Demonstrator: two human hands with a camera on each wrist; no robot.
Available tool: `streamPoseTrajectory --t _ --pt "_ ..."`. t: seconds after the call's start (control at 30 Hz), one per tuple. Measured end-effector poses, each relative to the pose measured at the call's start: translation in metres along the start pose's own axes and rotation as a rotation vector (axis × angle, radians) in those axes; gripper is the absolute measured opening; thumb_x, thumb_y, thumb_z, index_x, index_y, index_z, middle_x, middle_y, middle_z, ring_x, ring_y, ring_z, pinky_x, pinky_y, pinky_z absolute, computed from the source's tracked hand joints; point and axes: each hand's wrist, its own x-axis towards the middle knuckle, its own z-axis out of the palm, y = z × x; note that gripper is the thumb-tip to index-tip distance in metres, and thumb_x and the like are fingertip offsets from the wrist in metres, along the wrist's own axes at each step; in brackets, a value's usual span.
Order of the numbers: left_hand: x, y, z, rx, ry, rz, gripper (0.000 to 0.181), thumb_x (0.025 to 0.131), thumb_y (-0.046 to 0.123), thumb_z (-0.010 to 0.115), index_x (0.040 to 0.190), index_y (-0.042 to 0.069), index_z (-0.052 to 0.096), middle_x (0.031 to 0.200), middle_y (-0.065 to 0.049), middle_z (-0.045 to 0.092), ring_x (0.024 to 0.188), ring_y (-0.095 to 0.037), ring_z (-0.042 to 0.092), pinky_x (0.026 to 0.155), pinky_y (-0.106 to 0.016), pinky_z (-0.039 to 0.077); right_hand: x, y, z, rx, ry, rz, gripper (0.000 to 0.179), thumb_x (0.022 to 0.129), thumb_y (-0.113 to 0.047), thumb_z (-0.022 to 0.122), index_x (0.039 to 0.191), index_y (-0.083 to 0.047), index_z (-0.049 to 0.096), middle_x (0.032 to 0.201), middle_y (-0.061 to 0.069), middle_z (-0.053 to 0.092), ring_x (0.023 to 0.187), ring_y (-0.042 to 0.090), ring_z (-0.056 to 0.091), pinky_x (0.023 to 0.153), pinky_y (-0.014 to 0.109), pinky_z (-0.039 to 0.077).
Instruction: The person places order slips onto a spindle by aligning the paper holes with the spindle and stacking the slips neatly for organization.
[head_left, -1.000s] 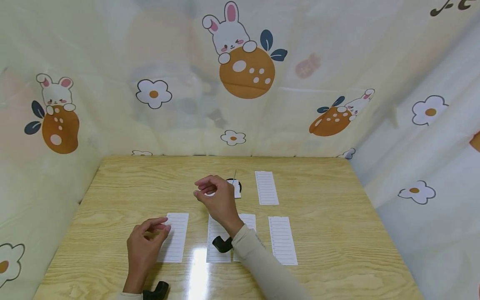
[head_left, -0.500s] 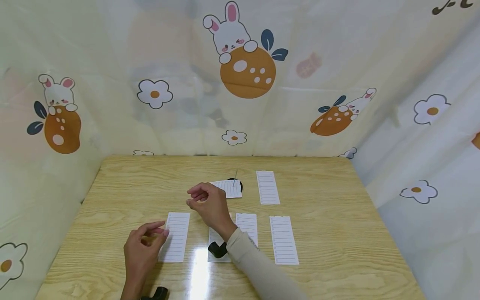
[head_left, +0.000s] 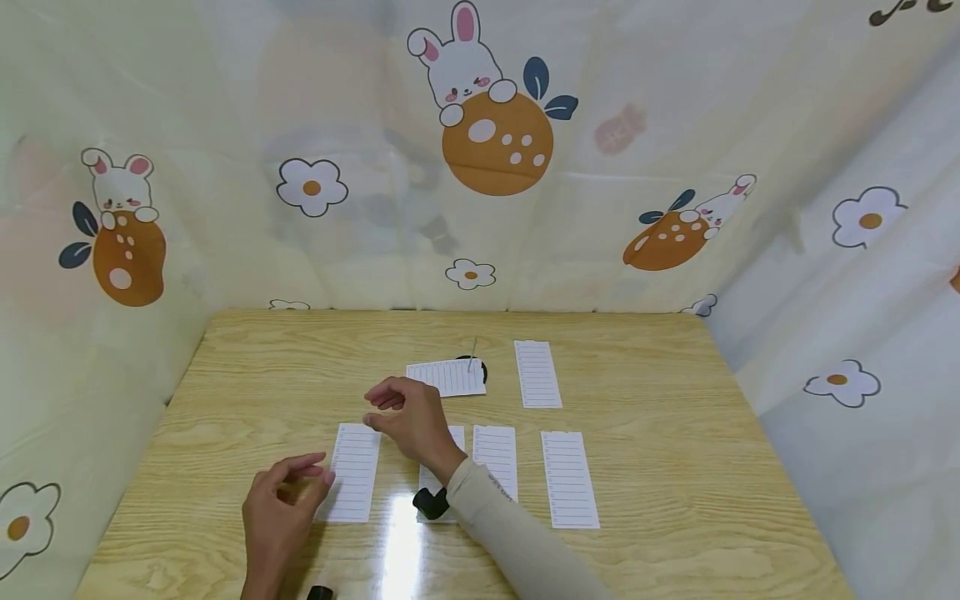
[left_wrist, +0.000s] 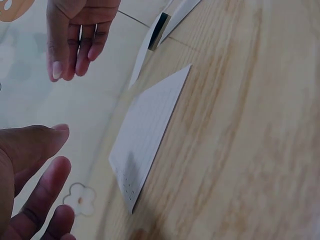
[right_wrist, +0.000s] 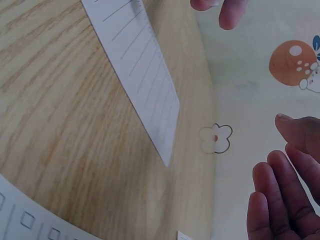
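Observation:
My right hand (head_left: 411, 421), fingers slightly bent and holding nothing, hovers over the middle of the table. Just beyond it a lined card (head_left: 450, 379) lies sideways across a round black base (head_left: 483, 369), from which a thin metal spike (head_left: 473, 350) rises at the card's right end. My left hand (head_left: 279, 517) is at the lower left, thumb and fingers apart, with nothing between them. Its fingertips are close to the left edge of another lined card (head_left: 352, 479). In the left wrist view that card (left_wrist: 150, 125) lies flat, apart from the left fingers (left_wrist: 55, 177).
More lined cards (head_left: 495, 458), (head_left: 570, 479) lie in the front row; one (head_left: 456, 437) is partly behind my right wrist. Another card (head_left: 537, 375) lies at the back right. A printed curtain (head_left: 360, 250) borders the wooden table (head_left: 660, 450). Black wrist mounts (head_left: 431, 503) show by both arms.
My right hand has drawn back toward me and left, uncovering the card at the spike, which stays in place. My left hand has shifted slightly down and left. The view has tilted a little.

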Motion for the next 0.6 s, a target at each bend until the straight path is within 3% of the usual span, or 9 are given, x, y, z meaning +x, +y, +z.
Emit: streamPoseTrajectory --t 0.17,0.4,0.6 --pt "-0.004 -0.002 0.001 0.010 0.000 0.009 0.028 0.084 0.013 0.091 0.110 0.017 0.082 0.098 -0.004 0.080 0.092 -0.008 0.053 0.079 -0.022 0.040 -0.001 0.004 0.004 -0.017 -0.026 0.012 0.026 0.084 -0.008 0.090 0.108 -0.010 0.080 0.109 0.007 0.081 0.102 0.026 0.075 0.089 0.023 0.055" --pt "-0.008 -0.005 0.000 0.011 0.023 0.009 0.030 0.082 0.009 0.092 0.110 0.017 0.082 0.098 -0.005 0.080 0.090 -0.009 0.053 0.076 -0.020 0.040 0.000 0.013 0.011 -0.096 -0.038 0.022 0.027 0.083 -0.012 0.092 0.108 -0.012 0.081 0.109 -0.002 0.080 0.104 0.019 0.072 0.095 0.033 0.057" --pt "-0.011 -0.005 -0.001 0.034 0.025 0.013 0.030 0.082 0.008 0.091 0.110 0.016 0.082 0.098 -0.005 0.080 0.089 -0.010 0.050 0.078 -0.021 0.037 -0.002 0.019 0.015 -0.180 -0.044 0.035 0.029 0.081 -0.016 0.094 0.107 -0.018 0.082 0.108 -0.007 0.080 0.107 0.012 0.066 0.095 0.027 0.051"
